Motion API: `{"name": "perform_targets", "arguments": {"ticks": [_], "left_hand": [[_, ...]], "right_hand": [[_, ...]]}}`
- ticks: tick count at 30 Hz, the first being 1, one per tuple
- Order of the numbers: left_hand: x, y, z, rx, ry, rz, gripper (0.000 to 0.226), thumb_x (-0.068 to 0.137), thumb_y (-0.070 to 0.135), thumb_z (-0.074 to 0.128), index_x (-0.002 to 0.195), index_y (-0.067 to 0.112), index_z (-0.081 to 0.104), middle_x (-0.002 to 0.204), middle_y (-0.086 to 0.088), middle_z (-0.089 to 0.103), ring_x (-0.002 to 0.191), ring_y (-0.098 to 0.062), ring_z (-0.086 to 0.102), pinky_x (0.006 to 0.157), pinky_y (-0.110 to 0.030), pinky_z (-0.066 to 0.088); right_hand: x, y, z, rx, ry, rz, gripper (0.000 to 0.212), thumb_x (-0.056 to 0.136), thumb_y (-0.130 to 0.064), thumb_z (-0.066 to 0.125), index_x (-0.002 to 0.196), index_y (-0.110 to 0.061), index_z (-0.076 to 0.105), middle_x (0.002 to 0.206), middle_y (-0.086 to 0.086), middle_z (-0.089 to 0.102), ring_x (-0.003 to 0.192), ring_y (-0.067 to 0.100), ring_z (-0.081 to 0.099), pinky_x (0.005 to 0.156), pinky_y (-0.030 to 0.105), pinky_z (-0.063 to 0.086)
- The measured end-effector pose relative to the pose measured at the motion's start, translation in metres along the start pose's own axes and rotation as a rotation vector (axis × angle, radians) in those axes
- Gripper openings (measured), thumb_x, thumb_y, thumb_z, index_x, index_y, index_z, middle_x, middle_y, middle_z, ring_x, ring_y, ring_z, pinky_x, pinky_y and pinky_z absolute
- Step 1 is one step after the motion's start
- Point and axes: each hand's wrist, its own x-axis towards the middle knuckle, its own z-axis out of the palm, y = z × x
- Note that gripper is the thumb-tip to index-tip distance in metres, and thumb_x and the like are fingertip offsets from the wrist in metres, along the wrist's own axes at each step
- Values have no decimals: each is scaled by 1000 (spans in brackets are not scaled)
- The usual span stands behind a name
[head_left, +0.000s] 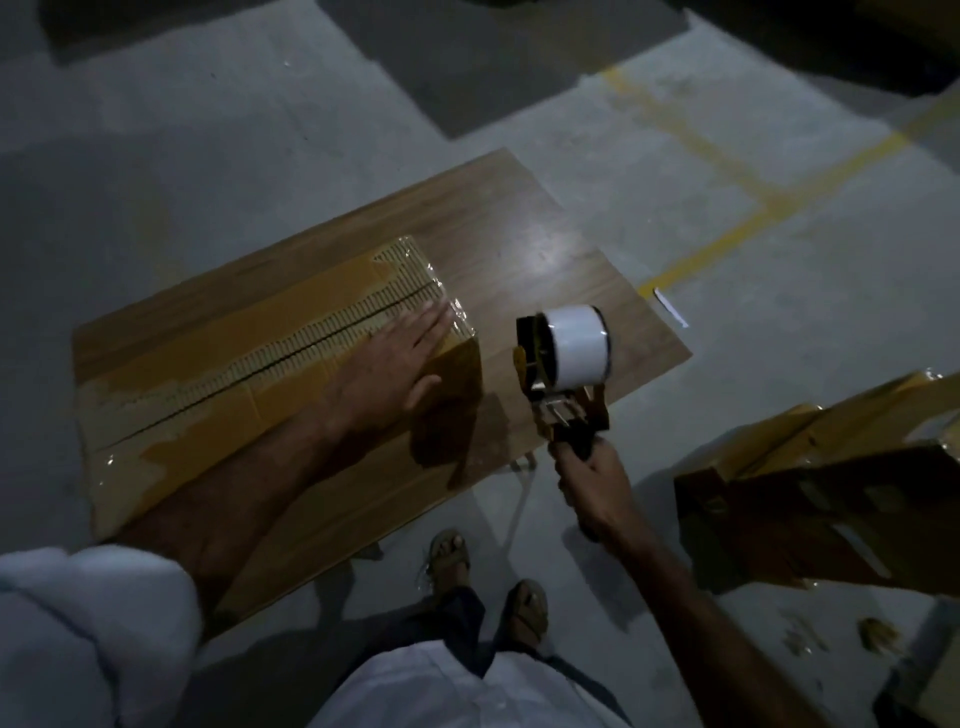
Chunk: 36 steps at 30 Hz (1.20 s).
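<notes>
A closed cardboard box (218, 384) lies on a low wooden table (550, 260), its top seam covered with strips of tape. My left hand (395, 364) lies flat on the box top near its right end, fingers straight. To the right of the box, my right hand (592, 478) grips the handle of a tape dispenser (563, 358), which carries a white roll of tape and hangs above the table's near right edge, apart from the box.
Another cardboard box (831, 493), partly open, sits on the floor at the right. The grey concrete floor (779, 130) has yellow painted lines. My sandalled feet (488, 582) stand just before the table. Scraps of tape lie on the floor at lower right.
</notes>
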Motion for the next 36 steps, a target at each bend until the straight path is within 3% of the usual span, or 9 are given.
{"name": "perform_targets", "arguments": {"ticks": [6,12,15,18,21,23,25,32,36], "left_hand": [[-11,-10,-19,-185,-28,6,83,100,22,65,165,19,14,173,2,5,159,-15,2,127,-30,-6],[-41,-39,-27,-337,-57,-23,85,94,1,67,163,24,23,172,6,15,160,-14,4,130,-39,0],[-48,-42,-22,-313,-15,-10,81,97,15,69,163,23,23,172,7,14,160,-12,1,128,-33,-5],[-51,-40,-14,-375,96,-37,69,102,43,64,161,28,31,170,13,21,158,-6,8,127,-25,-4],[-47,-39,-5,-457,220,-98,55,103,49,59,153,29,47,164,14,35,156,-5,21,127,-28,8],[-44,-40,3,-430,274,-85,52,101,44,63,148,24,55,160,9,44,154,-11,31,127,-34,19],[-42,-43,10,-373,318,-51,46,100,33,68,144,20,60,157,5,48,150,-18,38,125,-40,28],[-42,-49,22,-217,369,11,53,94,28,74,144,15,59,156,-3,49,147,-26,43,119,-47,38],[-42,-45,22,-195,347,-21,69,85,26,85,145,11,57,157,-5,49,148,-27,43,117,-50,41]], "right_hand": [[68,-29,-6,-530,149,-131,28,100,-30,56,121,-11,60,108,13,65,96,33,62,85,48,55],[131,-26,10,-652,171,-112,34,95,-13,61,126,-1,56,120,21,61,109,38,62,89,47,54],[150,-25,24,-750,167,-70,46,93,-18,68,131,2,54,125,23,61,114,39,61,92,46,52],[138,-34,46,-855,390,-26,71,86,-43,80,132,-1,48,137,27,48,128,44,46,105,51,42],[108,-47,77,-600,471,-554,63,90,-55,71,135,-16,53,136,13,45,127,31,44,102,40,42],[97,-57,95,-480,333,-864,51,96,-58,62,135,-26,57,137,4,42,128,21,43,101,35,45],[99,-65,108,-593,203,-1073,48,98,-58,61,138,-32,57,141,5,43,132,20,41,106,33,41],[141,-59,117,-801,142,-1296,51,96,-59,67,138,-31,58,150,13,43,133,28,44,115,28,27],[149,-38,110,-824,115,-1239,77,83,-48,83,149,-37,46,157,16,33,142,35,37,116,48,36]]}}
